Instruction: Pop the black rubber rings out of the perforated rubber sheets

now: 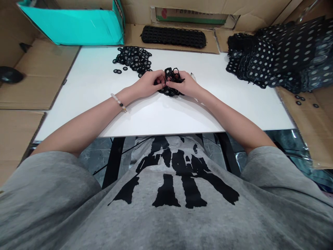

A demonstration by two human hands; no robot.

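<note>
A bunched black polka-dot fabric piece (170,91) with thin black loops is held between both hands above the white table (156,116). My left hand (152,82), with a beaded bracelet at its wrist, pinches the left side of the bunch. On the other side my right hand (183,83) has its thumb and fingers closed on the fabric. The fingertips of both hands nearly meet at the middle. Just behind my left hand lies a pile of small black rings with pale centres (134,59). Folds of the bunch hide some fingertips.
A turquoise box (78,27) stands at the back left. A black mesh-like bundle (173,36) lies on cardboard at the back. Stacked polka-dot fabric (275,55) fills the back right. A black mouse-like object (10,74) sits far left; loose rings (298,103) lie right.
</note>
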